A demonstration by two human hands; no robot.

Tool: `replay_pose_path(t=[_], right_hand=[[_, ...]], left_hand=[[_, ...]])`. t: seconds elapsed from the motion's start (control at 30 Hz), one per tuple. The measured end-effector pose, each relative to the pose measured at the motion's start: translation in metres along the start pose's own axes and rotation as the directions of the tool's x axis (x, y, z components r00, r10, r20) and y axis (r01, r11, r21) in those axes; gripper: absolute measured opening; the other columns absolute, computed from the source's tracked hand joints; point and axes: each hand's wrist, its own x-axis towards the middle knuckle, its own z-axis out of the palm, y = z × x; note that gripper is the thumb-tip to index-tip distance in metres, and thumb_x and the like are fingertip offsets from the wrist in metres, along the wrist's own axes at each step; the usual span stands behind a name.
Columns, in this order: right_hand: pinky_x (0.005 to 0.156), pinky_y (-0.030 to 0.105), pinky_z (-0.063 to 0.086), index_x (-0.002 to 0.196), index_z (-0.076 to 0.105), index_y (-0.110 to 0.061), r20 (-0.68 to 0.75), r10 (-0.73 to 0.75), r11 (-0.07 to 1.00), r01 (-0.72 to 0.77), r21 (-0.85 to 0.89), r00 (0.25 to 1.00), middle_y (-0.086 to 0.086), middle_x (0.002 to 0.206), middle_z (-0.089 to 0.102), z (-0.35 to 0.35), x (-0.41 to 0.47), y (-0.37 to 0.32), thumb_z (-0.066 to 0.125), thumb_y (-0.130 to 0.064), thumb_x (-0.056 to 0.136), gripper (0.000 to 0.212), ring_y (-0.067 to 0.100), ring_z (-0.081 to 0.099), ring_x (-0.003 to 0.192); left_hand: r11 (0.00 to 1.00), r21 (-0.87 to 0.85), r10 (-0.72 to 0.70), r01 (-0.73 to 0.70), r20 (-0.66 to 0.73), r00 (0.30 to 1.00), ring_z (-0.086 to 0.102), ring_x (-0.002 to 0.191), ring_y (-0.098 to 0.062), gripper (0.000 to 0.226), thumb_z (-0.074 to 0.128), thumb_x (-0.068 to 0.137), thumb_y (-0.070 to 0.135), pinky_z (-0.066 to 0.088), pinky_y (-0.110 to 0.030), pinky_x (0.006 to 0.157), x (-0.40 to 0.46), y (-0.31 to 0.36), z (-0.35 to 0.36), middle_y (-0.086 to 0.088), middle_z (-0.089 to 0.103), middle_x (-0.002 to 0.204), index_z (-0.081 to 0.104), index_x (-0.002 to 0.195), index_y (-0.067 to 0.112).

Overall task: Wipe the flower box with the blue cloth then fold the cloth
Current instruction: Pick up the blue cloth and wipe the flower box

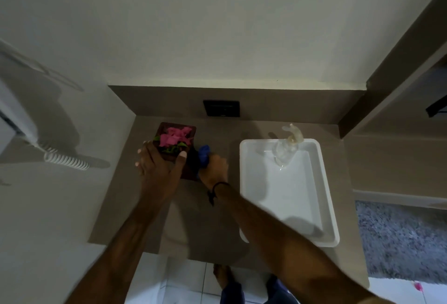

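Status: mid-wipe, fold not started.

The dark brown square flower box [182, 158], filled with pink petals and green leaves, sat on the taupe stone countertop [150, 207], far-left of the counter and well left of the white rectangular basin [325, 187]. The left hand [158, 170] braced it: fingers spread wide over the near-left edge, thumb hooked over the near rim beside the leaves. That looked like a steadying hold, not a lift; the box appeared to rest on the counter.

The right hand [214, 169] was closed in a fist around the bunched blue cloth [204, 155], pressed against the box's right side. Only a wad of cloth showed past the fingers; the rest was hidden in the grip.

Judgement: right side was being wiped; I couldn't tell which other faces were done. Left to do: any remaining sides and the rim, then flatten and fold the cloth, which was fully crumpled.

Surroundings: a clear, pale curved faucet [291, 139] at the basin's far edge, a black wall plate [221, 108] on the backsplash just beyond the box, a white coiled cord [65, 160] on the left wall.

Obstructions: the left wall and backsplash crowded the box's left and far sides, so it likely needed turning. Open counter nearer the person looked adequate for folding.
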Motion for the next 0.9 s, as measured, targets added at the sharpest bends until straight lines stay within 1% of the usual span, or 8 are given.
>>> replay_pose_path(t=[0.17,0.27,0.37,0.43,0.5,0.6,0.7,0.9], right_hand=[[0.088,0.044,0.059,0.107,0.069,0.0,0.007,0.079,0.997,-0.079,0.002,0.997,0.02,0.111,0.073,0.0,0.014,0.002,0.066,-0.009,0.086,0.023,0.037,0.068,0.104],[0.082,0.042,0.056,0.11,0.067,0.004,0.088,0.119,0.975,-0.133,0.178,0.989,0.019,0.102,0.071,-0.008,0.009,0.001,0.06,-0.008,0.089,0.025,0.035,0.069,0.1],[0.086,0.054,0.058,0.095,0.068,0.007,0.142,0.111,0.867,-0.166,0.471,0.984,0.019,0.088,0.067,-0.027,-0.003,-0.019,0.063,-0.01,0.078,0.024,0.044,0.07,0.099],[0.088,0.059,0.056,0.085,0.067,-0.003,0.135,0.078,0.784,-0.144,0.604,0.988,0.021,0.09,0.07,-0.037,-0.009,-0.028,0.063,-0.014,0.066,0.022,0.042,0.071,0.095],[0.087,0.058,0.057,0.088,0.065,0.002,0.123,0.0,0.762,-0.079,0.642,0.992,0.021,0.091,0.071,-0.042,-0.014,-0.026,0.062,-0.011,0.07,0.022,0.037,0.07,0.087],[0.08,0.059,0.055,0.104,0.058,0.019,0.087,-0.035,0.855,-0.015,0.519,0.996,0.037,0.096,0.064,-0.035,-0.018,-0.012,0.055,0.0,0.084,0.027,0.051,0.063,0.087],[0.082,0.049,0.058,0.108,0.063,0.01,0.109,-0.079,0.981,0.058,0.185,0.991,0.029,0.103,0.069,-0.016,-0.011,-0.007,0.053,0.0,0.09,0.023,0.041,0.068,0.095],[0.094,0.05,0.056,0.121,0.061,0.0,0.106,-0.04,0.98,0.06,-0.191,0.994,0.023,0.119,0.069,-0.008,0.004,0.005,0.063,-0.01,0.092,0.032,0.04,0.066,0.109]], left_hand=[[0.998,-0.055,-0.001,-0.001,-0.024,1.0,-0.003,0.157,-0.031,0.104,0.052,0.09,0.061,-0.001,-0.049,0.127,-0.005,0.001,-0.001,-0.016,0.0,0.169,-0.003,0.159,0.006],[0.999,-0.035,0.017,-0.018,-0.035,0.999,-0.001,0.157,-0.031,0.104,0.051,0.09,0.061,0.0,-0.049,0.127,-0.006,0.003,-0.002,-0.016,0.001,0.169,-0.003,0.159,0.005],[0.998,-0.047,0.028,-0.029,-0.031,0.999,-0.001,0.157,-0.032,0.105,0.052,0.09,0.061,0.002,-0.052,0.126,-0.005,0.002,-0.002,-0.017,0.002,0.169,-0.003,0.159,0.005],[0.998,-0.042,0.042,-0.044,-0.036,0.998,-0.002,0.157,-0.034,0.105,0.052,0.09,0.061,0.003,-0.055,0.126,-0.005,0.0,0.0,-0.018,0.002,0.168,-0.004,0.159,0.005],[0.999,-0.036,0.038,-0.04,-0.048,0.998,-0.002,0.157,-0.035,0.106,0.049,0.089,0.066,0.004,-0.055,0.126,-0.002,-0.003,0.004,-0.019,0.002,0.168,-0.004,0.159,0.006],[0.991,0.103,0.089,-0.087,-0.018,0.996,-0.005,0.156,-0.038,0.104,0.029,0.084,0.076,0.003,-0.057,0.125,0.001,-0.012,0.008,-0.021,-0.002,0.168,0.001,0.16,0.012],[0.998,0.009,0.06,-0.06,-0.066,0.996,0.003,0.155,-0.038,0.107,0.034,0.083,0.079,0.007,-0.057,0.123,0.002,-0.014,0.009,-0.02,0.005,0.168,0.002,0.159,0.012],[0.998,-0.002,0.061,-0.062,-0.084,0.995,0.001,0.156,-0.036,0.11,0.041,0.082,0.074,0.005,-0.056,0.125,0.001,-0.009,0.01,-0.02,0.006,0.168,-0.001,0.158,0.007]])
